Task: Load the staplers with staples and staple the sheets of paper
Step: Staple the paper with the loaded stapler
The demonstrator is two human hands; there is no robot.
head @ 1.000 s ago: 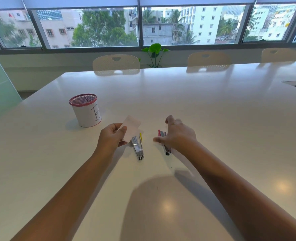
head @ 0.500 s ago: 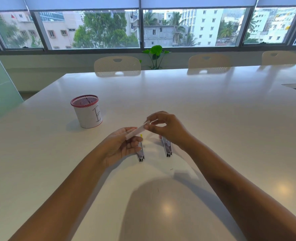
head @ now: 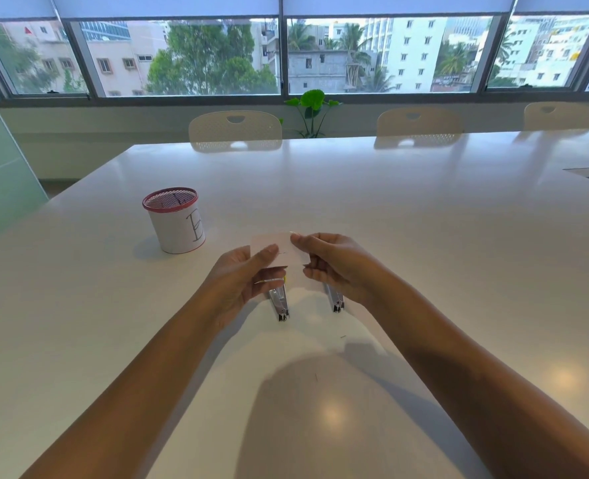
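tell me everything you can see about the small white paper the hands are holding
The small white paper is a thin, roughly rectangular piece, held above the white table, its face towards the camera. The left hand pinches its lower left side with the thumb on its face; the right hand grips its right edge. A faint dark mark near its middle may be a staple.

Both forearms are bare up to the bottom edge of the view, with no sleeves showing. The left hand [head: 241,281] and right hand [head: 338,264] are bare too, ungloved, fingernails short.
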